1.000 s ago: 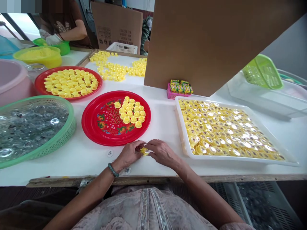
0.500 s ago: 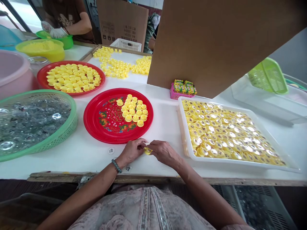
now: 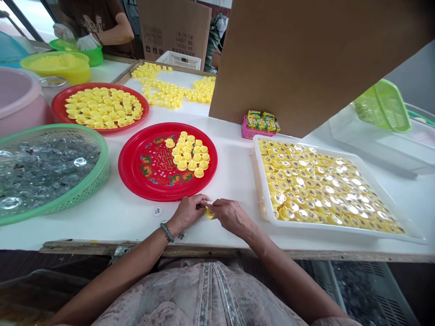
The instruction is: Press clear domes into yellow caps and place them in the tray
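My left hand (image 3: 188,210) and my right hand (image 3: 230,214) meet at the table's near edge, both pinched on one small yellow piece (image 3: 208,213) between the fingertips. Just beyond them lies a red plate (image 3: 136,167) carrying a cluster of similar yellow pieces (image 3: 188,156). To the right, a white tray (image 3: 263,206) is packed with yellow pieces topped with clear covers (image 3: 319,183). A green basket (image 3: 84,190) of clear plastic covers sits at the left.
A second red plate (image 3: 57,106) of yellow pieces, a pink tub (image 3: 20,106) and a yellow bowl (image 3: 56,68) stand at the back left. A cardboard sheet (image 3: 306,59) leans over a pink box (image 3: 260,124). Another person's gloved hand (image 3: 86,43) works at the far left.
Both hands stay together on the yellow piece, fingers shifting slightly. The camera view has tilted a little; nothing else on the table has moved.
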`<move>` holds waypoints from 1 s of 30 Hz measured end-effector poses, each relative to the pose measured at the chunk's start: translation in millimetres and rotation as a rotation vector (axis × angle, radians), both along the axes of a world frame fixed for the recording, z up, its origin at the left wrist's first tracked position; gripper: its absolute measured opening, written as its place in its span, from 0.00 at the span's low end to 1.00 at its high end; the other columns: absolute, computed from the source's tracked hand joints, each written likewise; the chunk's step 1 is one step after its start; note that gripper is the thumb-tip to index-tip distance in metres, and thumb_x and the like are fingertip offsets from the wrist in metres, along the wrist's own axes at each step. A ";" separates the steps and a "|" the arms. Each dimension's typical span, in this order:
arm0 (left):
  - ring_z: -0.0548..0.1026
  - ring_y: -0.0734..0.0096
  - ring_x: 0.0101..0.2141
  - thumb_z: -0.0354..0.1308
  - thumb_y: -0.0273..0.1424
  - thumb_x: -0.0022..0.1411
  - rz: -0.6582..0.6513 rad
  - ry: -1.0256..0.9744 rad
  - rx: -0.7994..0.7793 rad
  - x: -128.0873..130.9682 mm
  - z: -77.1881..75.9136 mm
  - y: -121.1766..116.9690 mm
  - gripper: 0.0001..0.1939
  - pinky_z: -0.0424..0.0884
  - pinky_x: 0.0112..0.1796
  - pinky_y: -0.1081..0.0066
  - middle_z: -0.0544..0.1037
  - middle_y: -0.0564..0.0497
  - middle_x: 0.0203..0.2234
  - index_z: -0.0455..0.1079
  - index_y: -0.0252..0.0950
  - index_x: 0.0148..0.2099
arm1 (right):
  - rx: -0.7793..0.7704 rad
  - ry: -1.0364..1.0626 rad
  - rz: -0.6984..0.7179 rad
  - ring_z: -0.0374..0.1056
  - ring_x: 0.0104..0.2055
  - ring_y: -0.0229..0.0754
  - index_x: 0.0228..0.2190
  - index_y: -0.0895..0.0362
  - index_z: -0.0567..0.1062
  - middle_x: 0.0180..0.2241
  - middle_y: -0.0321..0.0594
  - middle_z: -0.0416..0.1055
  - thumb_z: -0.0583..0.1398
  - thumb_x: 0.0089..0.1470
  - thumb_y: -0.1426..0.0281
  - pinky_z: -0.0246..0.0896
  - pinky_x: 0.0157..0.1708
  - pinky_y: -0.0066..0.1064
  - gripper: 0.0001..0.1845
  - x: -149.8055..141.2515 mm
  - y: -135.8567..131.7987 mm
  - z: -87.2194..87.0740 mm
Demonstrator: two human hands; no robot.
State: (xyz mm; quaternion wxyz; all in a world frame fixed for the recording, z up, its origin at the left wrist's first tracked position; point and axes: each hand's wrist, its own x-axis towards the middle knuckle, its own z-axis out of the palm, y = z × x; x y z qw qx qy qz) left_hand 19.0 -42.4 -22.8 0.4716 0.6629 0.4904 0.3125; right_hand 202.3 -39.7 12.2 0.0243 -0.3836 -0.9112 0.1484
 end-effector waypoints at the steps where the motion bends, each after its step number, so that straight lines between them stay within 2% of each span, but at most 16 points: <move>1: 0.77 0.69 0.33 0.55 0.24 0.51 0.002 0.007 0.003 0.3 0.0 -0.3 0.16 0.71 0.34 0.72 0.80 0.50 0.32 0.72 0.36 0.44 | -0.002 -0.009 0.009 0.69 0.34 0.40 0.39 0.55 0.74 0.32 0.40 0.73 0.56 0.54 0.79 0.55 0.29 0.26 0.12 -0.3 0.3 0.7; 4: 0.77 0.69 0.32 0.55 0.23 0.51 0.033 0.017 0.011 1.7 -0.2 -2.1 0.14 0.70 0.34 0.72 0.80 0.50 0.32 0.72 0.36 0.42 | -0.004 0.009 0.003 0.69 0.36 0.40 0.39 0.55 0.74 0.33 0.41 0.73 0.58 0.54 0.76 0.57 0.32 0.27 0.11 -1.1 -1.4 3.0; 8: 0.77 0.70 0.33 0.53 0.24 0.53 0.032 -0.022 -0.002 4.6 -1.1 -5.7 0.13 0.71 0.35 0.73 0.79 0.50 0.33 0.72 0.36 0.41 | -0.021 0.138 -0.110 0.69 0.40 0.42 0.42 0.55 0.73 0.37 0.42 0.73 0.61 0.54 0.67 0.60 0.38 0.29 0.13 -1.2 -9.7 1.1; 10: 0.77 0.69 0.34 0.53 0.25 0.54 0.027 -0.027 -0.012 6.1 -0.9 -6.9 0.12 0.71 0.35 0.72 0.79 0.50 0.32 0.72 0.36 0.41 | -0.028 0.185 -0.173 0.69 0.41 0.41 0.42 0.55 0.73 0.38 0.42 0.73 0.61 0.54 0.67 0.61 0.39 0.29 0.13 -1.7 -14.4 -2.3; 14: 0.76 0.68 0.34 0.55 0.27 0.54 0.039 -0.027 -0.046 7.1 1.9 -7.7 0.10 0.71 0.35 0.71 0.79 0.49 0.32 0.72 0.36 0.40 | -0.009 0.198 -0.234 0.68 0.38 0.41 0.39 0.55 0.75 0.34 0.41 0.73 0.62 0.52 0.70 0.60 0.37 0.28 0.10 -5.2 -19.5 -9.1; 18: 0.77 0.67 0.36 0.56 0.29 0.53 -0.003 -0.164 -0.159 6.5 5.5 -7.8 0.12 0.72 0.38 0.69 0.79 0.48 0.34 0.72 0.34 0.41 | 0.007 0.137 -0.275 0.67 0.33 0.41 0.32 0.56 0.76 0.29 0.39 0.72 0.64 0.50 0.70 0.58 0.32 0.28 0.05 -10.5 -17.9 -10.5; 21: 0.77 0.65 0.36 0.59 0.33 0.51 0.015 -0.195 -0.252 7.7 7.7 -7.0 0.13 0.72 0.38 0.67 0.79 0.47 0.33 0.71 0.34 0.40 | -0.036 0.147 -0.286 0.67 0.32 0.39 0.29 0.57 0.76 0.28 0.38 0.72 0.64 0.49 0.71 0.57 0.31 0.27 0.03 -12.9 -15.5 -8.1; 25: 0.77 0.63 0.32 0.62 0.36 0.48 0.065 -0.084 -0.325 9.9 9.4 0.0 0.13 0.71 0.33 0.68 0.80 0.47 0.29 0.71 0.34 0.35 | -0.060 0.154 -0.229 0.67 0.32 0.38 0.26 0.57 0.75 0.28 0.38 0.72 0.62 0.52 0.71 0.57 0.33 0.26 0.04 -11.8 -13.9 -4.7; 30: 0.78 0.62 0.32 0.62 0.36 0.46 0.006 -0.013 -0.373 12.6 11.5 9.9 0.13 0.72 0.33 0.68 0.80 0.47 0.29 0.70 0.35 0.34 | 0.006 0.142 -0.214 0.67 0.33 0.39 0.29 0.57 0.75 0.29 0.39 0.72 0.60 0.53 0.70 0.57 0.36 0.28 0.04 -7.1 -16.8 -7.4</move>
